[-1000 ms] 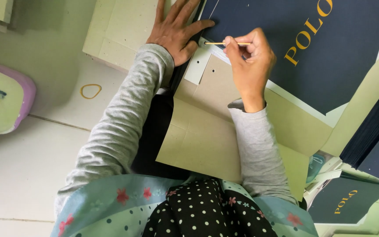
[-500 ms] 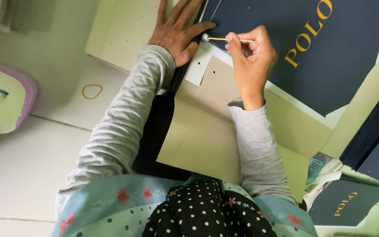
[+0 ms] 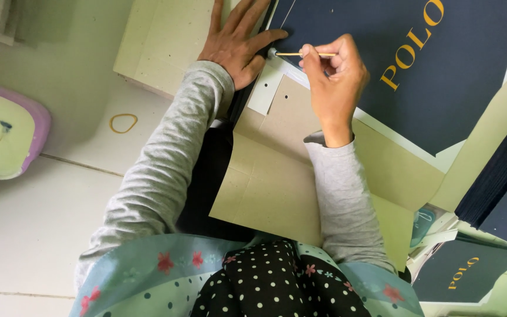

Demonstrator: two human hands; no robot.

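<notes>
Stick (image 3: 297,54): one, on one navy sheet (image 3: 377,70).
My right hand (image 3: 335,76) pinches the stick; my left hand (image 3: 239,41) lies flat, fingers spread, on one grey board (image 3: 165,41).

I saw a thin wooden stick (image 3: 300,54) lying level, its tip at the corner of a dark navy sheet (image 3: 377,64) with gold lettering, flat over grey board (image 3: 277,176).
</notes>
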